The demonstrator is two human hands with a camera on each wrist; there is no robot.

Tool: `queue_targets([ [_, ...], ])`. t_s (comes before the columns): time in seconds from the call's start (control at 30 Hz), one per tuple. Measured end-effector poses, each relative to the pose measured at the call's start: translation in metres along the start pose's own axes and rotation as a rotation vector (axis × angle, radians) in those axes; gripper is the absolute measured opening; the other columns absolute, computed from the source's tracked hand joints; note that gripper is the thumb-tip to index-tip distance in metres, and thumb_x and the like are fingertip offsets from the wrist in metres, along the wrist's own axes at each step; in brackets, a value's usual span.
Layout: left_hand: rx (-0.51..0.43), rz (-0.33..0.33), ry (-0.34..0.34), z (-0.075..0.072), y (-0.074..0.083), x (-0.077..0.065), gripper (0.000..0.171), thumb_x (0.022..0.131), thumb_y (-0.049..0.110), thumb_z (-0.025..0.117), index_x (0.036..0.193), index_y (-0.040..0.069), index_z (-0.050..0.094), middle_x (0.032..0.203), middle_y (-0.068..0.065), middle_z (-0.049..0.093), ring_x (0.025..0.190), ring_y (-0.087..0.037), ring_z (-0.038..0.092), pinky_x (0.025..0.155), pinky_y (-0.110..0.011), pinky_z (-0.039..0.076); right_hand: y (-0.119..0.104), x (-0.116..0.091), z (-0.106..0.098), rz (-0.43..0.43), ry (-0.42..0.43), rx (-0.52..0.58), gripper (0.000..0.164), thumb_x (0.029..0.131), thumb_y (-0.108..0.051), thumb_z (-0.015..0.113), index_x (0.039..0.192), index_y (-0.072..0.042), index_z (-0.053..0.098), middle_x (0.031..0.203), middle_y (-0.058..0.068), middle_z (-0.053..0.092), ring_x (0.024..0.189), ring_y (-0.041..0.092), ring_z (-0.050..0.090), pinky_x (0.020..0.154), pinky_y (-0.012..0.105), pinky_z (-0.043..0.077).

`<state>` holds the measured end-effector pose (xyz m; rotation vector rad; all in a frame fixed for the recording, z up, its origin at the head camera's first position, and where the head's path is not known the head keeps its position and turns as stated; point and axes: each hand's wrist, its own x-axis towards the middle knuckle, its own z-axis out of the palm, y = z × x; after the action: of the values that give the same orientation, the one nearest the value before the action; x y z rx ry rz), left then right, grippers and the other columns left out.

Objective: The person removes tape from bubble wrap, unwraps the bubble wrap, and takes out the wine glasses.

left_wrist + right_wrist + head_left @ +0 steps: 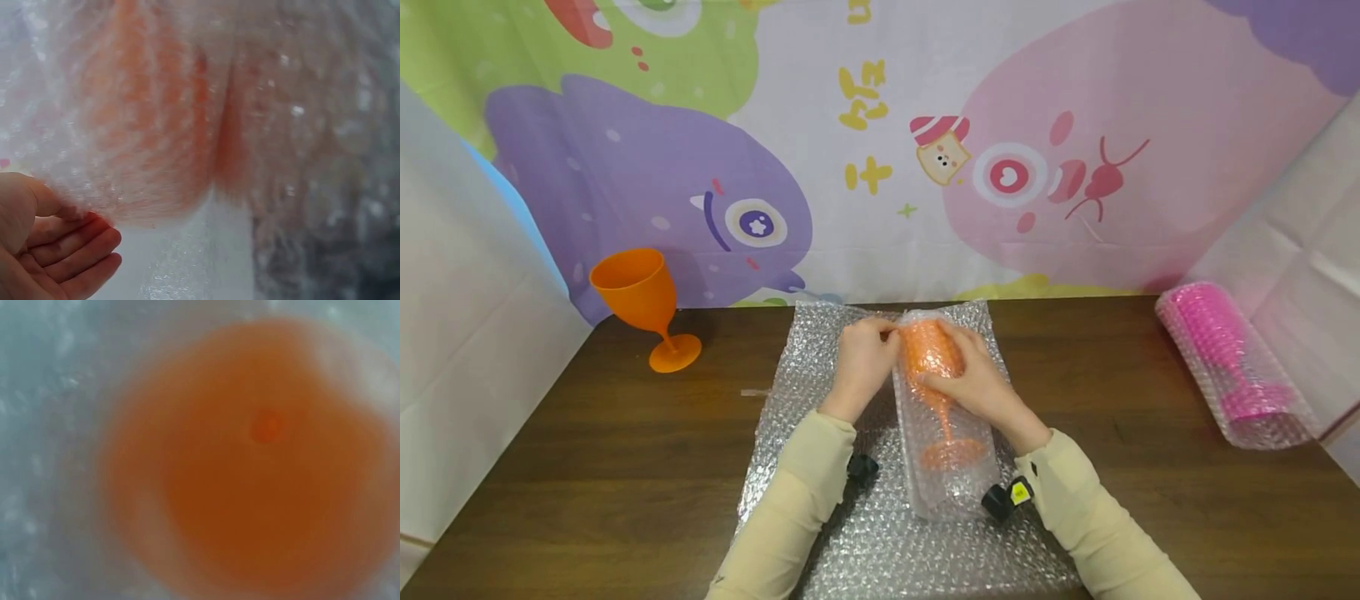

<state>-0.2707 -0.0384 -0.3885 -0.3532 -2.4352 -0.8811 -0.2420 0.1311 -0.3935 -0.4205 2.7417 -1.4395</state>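
Observation:
An orange goblet point(946, 417) lies rolled inside bubble wrap point(917, 487), its bowl toward the back and its foot toward me. My right hand point(981, 375) grips the wrapped bowl from the right, thumb across its top. At the left of the bowl, my left hand point(867, 358) pinches the wrap's edge between thumb and index finger. The left wrist view shows that hand point(62, 244) with its other fingers loosely bent beside the wrapped bowl point(144, 137). Only the goblet's round foot point(250, 506), blurred through plastic, shows in the right wrist view; the hand is out of it.
Under the roll, a bubble wrap sheet point(865, 533) spreads over the brown table point(625, 467). A bare orange goblet point(643, 300) stands at the back left. A pink goblet point(1217, 342) wrapped in bubble wrap lies at the right. A small clear strip point(755, 392) touches the sheet's left edge.

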Motion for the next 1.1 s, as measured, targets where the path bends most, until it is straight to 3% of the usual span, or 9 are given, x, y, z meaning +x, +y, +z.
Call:
queue_targets([
  [0.2, -0.077, -0.091, -0.031, -0.007, 0.000, 0.002, 0.015, 0.081, 0.008, 0.059, 0.085, 0.004, 0.073, 0.075, -0.008, 0.069, 0.058, -0.014, 0.059, 0.054, -0.024, 0.048, 0.001, 0.001, 0.000, 0.009, 0.003, 0.011, 0.087, 0.076, -0.032, 0.072, 0.145, -0.019, 0.022, 0.146, 0.017, 0.019, 0.120, 0.041, 0.039, 0.091, 0.053, 0.040],
  [0.53, -0.130, -0.182, -0.027, -0.015, -0.006, 0.005, 0.016, 0.083, 0.009, 0.058, 0.087, 0.006, 0.073, 0.079, -0.009, 0.070, 0.066, -0.020, 0.063, 0.061, -0.031, 0.050, 0.002, 0.002, 0.000, -0.001, 0.021, 0.014, 0.085, 0.076, -0.029, 0.072, 0.144, -0.014, 0.023, 0.145, 0.019, 0.022, 0.124, 0.039, 0.035, 0.096, 0.052, 0.036],
  [0.67, -0.165, -0.247, -0.090, -0.015, -0.007, 0.005, 0.021, 0.085, 0.012, 0.055, 0.097, 0.006, 0.071, 0.087, -0.009, 0.070, 0.072, -0.021, 0.063, 0.064, -0.032, 0.050, 0.001, 0.002, -0.001, -0.009, 0.022, 0.015, 0.084, 0.076, -0.028, 0.072, 0.144, -0.013, 0.024, 0.144, 0.019, 0.023, 0.125, 0.039, 0.035, 0.097, 0.052, 0.035],
  [0.8, -0.217, -0.318, -0.199, -0.016, -0.005, 0.005, 0.031, 0.086, 0.021, 0.051, 0.112, 0.009, 0.064, 0.102, -0.008, 0.067, 0.089, -0.023, 0.063, 0.076, -0.036, 0.050, -0.001, 0.001, -0.001, -0.008, 0.024, 0.007, 0.083, 0.076, -0.029, 0.071, 0.144, -0.013, 0.025, 0.144, 0.018, 0.023, 0.125, 0.038, 0.035, 0.098, 0.053, 0.034],
  [0.93, -0.214, -0.309, -0.268, -0.016, -0.001, 0.004, 0.036, 0.087, 0.028, 0.051, 0.117, 0.010, 0.060, 0.110, -0.008, 0.064, 0.096, -0.023, 0.062, 0.080, -0.035, 0.050, -0.004, 0.000, -0.001, -0.004, 0.025, -0.002, 0.083, 0.076, -0.030, 0.070, 0.144, -0.014, 0.025, 0.144, 0.019, 0.022, 0.124, 0.039, 0.035, 0.097, 0.054, 0.035],
  [1.1, -0.187, -0.280, -0.234, -0.014, -0.001, 0.003, 0.031, 0.082, 0.018, 0.056, 0.109, 0.006, 0.064, 0.103, -0.010, 0.066, 0.086, -0.022, 0.064, 0.070, -0.031, 0.051, -0.006, -0.001, 0.000, -0.010, 0.018, 0.009, 0.083, 0.077, -0.029, 0.070, 0.144, -0.013, 0.024, 0.144, 0.019, 0.022, 0.123, 0.040, 0.035, 0.093, 0.055, 0.037],
])
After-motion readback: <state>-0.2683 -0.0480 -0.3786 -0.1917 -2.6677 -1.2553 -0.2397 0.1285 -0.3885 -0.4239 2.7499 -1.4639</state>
